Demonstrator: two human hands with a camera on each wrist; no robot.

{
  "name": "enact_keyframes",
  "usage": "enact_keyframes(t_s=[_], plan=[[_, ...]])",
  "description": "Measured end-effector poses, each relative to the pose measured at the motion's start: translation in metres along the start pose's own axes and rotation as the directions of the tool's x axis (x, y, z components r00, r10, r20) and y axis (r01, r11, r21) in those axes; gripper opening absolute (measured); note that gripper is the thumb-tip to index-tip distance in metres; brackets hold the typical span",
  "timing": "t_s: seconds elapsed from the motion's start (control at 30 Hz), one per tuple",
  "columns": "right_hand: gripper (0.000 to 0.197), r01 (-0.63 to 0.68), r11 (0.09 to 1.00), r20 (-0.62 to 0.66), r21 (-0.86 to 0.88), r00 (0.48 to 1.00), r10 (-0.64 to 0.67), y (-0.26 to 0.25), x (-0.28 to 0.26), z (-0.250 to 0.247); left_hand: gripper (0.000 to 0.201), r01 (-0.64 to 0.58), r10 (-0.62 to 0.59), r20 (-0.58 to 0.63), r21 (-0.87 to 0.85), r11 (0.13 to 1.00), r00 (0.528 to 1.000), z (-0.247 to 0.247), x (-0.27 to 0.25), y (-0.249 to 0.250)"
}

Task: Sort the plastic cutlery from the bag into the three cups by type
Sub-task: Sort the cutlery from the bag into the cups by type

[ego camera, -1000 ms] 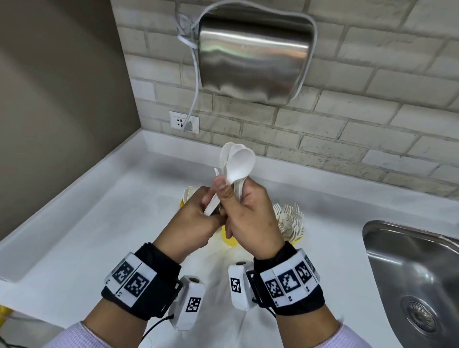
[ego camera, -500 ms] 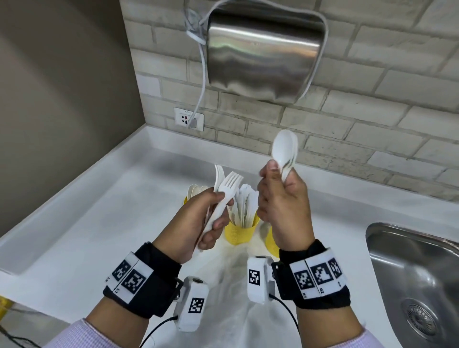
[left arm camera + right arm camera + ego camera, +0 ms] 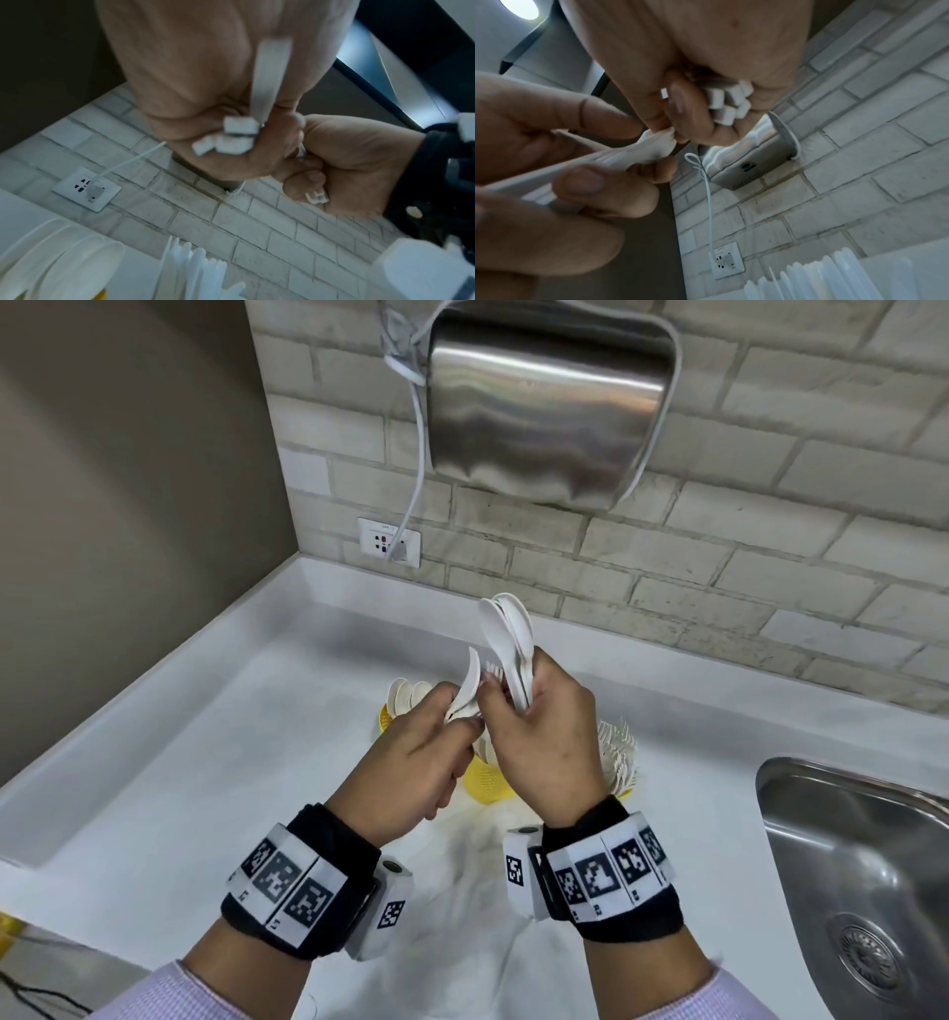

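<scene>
My right hand [image 3: 506,698] grips a bunch of white plastic spoons [image 3: 506,629], bowls up, above the cups; their handle ends [image 3: 729,103] stick out of the fist. My left hand [image 3: 462,719] holds a few white pieces of cutlery [image 3: 470,680] just left of it, handle ends [image 3: 231,138] showing below the palm. The right thumb and finger pinch the head of one left-hand piece [image 3: 654,148]. Below stand three yellow cups: the left cup [image 3: 384,717] with spoons, the middle cup [image 3: 485,783] mostly hidden, and the right cup with forks [image 3: 619,757]. The white bag [image 3: 488,906] lies between my wrists.
A steel sink [image 3: 821,793] is sunk into the white counter [image 3: 205,788] at the right. A steel hand dryer [image 3: 549,403] hangs on the brick wall, its cable running to a socket [image 3: 388,541]. A brown wall closes the left side.
The hands were apart half a second ago, the right one raised with its spoons. Now they have come together again, and the right fingers pinch a piece in the left hand.
</scene>
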State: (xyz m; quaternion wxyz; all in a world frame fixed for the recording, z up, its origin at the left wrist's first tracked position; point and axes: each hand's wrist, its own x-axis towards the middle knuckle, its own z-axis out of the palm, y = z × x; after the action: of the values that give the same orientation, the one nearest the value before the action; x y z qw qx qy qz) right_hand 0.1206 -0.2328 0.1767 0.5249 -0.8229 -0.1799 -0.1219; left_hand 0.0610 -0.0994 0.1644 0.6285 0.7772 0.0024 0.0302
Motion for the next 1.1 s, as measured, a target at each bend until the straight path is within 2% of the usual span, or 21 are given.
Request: enact_keyframes(t_s=[0.1, 0.17, 0.27, 0.33, 0.43, 0.57, 0.63, 0.7, 0.73, 0.83, 0.9, 1.0, 1.1], plan=[[0.021, 0.010, 0.999, -0.018, -0.036, 1.000, -0.011, -0.001, 0.000, 0.003, 0.027, -0.026, 0.023, 0.037, 0.065, 0.998, 0.999, -0.003, 0.000, -0.001], [0.020, -0.001, 1.000, 0.001, 0.017, 1.000, 0.001, -0.001, 0.000, 0.003, 0.025, -0.022, 0.015, 0.093, 0.074, 0.997, 0.996, -0.005, 0.000, -0.001], [0.022, -0.015, 0.993, 0.069, 0.120, 0.998, 0.007, -0.002, -0.004, 0.002, 0.010, -0.039, 0.024, 0.175, 0.086, 0.995, 0.984, -0.008, 0.000, -0.002], [0.027, 0.000, 0.987, 0.126, 0.160, 0.992, -0.020, -0.003, -0.008, 0.000, 0.017, -0.043, 0.026, 0.185, 0.093, 0.995, 0.982, -0.009, 0.001, -0.002], [0.033, 0.009, 0.989, 0.174, 0.148, 0.984, -0.035, -0.004, -0.010, -0.001, 0.015, -0.074, 0.051, 0.189, 0.119, 0.990, 0.981, -0.008, 0.002, -0.005], [0.022, 0.021, 0.994, 0.106, 0.103, 0.994, -0.032, 0.001, -0.008, 0.001, 0.009, -0.104, 0.077, 0.198, 0.131, 0.986, 0.977, -0.009, 0.003, -0.008], [0.020, 0.039, 0.994, 0.053, 0.106, 0.998, -0.044, 0.002, -0.008, 0.001, 0.016, -0.105, 0.084, 0.190, 0.104, 0.989, 0.978, -0.010, 0.003, -0.009], [0.018, 0.052, 0.989, 0.013, 0.137, 0.998, -0.054, 0.000, -0.008, 0.001, 0.032, -0.095, 0.083, 0.159, 0.074, 0.993, 0.984, -0.011, 0.005, -0.012], [0.017, 0.056, 0.986, 0.010, 0.156, 0.998, -0.058, -0.001, -0.008, 0.001, 0.033, -0.101, 0.091, 0.139, 0.068, 0.993, 0.986, -0.011, 0.006, -0.013], [0.016, 0.048, 0.959, -0.005, 0.278, 0.999, -0.048, -0.006, -0.009, 0.004, 0.017, -0.119, 0.119, 0.039, -0.001, 0.993, 0.992, -0.007, 0.007, -0.016], [0.011, -0.001, 0.905, -0.037, 0.425, 0.999, 0.018, -0.007, -0.007, 0.004, 0.016, -0.085, 0.076, -0.077, -0.120, 0.989, 0.994, -0.007, 0.008, -0.015], [0.012, -0.202, 0.786, 0.122, 0.584, 0.979, 0.161, -0.007, -0.003, -0.001, 0.024, -0.073, 0.012, -0.194, -0.310, 0.948, 0.981, -0.011, 0.008, -0.008], [0.025, -0.316, 0.749, 0.313, 0.583, 0.938, 0.152, -0.006, -0.006, -0.002, 0.026, -0.124, 0.027, -0.245, -0.391, 0.912, 0.969, -0.016, 0.012, 0.000]])
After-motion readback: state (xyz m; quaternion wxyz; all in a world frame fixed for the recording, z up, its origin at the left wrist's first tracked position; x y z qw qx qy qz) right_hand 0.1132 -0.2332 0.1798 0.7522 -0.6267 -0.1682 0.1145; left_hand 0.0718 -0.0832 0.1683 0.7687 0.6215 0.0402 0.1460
